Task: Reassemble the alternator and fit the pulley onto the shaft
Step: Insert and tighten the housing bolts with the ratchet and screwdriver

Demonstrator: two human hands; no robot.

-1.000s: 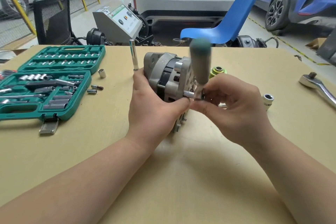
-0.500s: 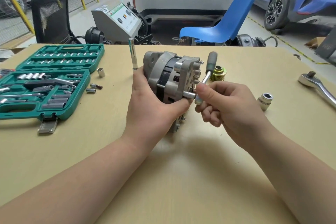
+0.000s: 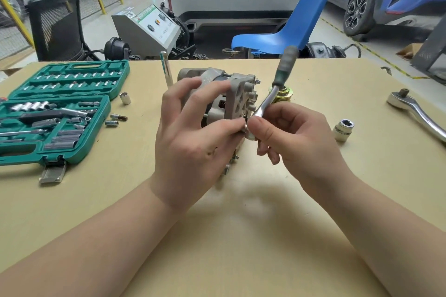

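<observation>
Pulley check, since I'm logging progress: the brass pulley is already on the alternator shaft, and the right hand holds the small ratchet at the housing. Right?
Not quite. The head view shows the pulley standing on the table behind the alternator, not on the shaft. The rest holds: the right hand holds the small ratchet at the housing.

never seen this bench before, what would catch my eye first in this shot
Centre stage, the grey alternator stands on the tan table, steadied by the left hand, while the right hand pinches the head of a small ratchet against its lower edge. Far left lies an open green socket set; behind the alternator sits the brass-coloured pulley.
</observation>
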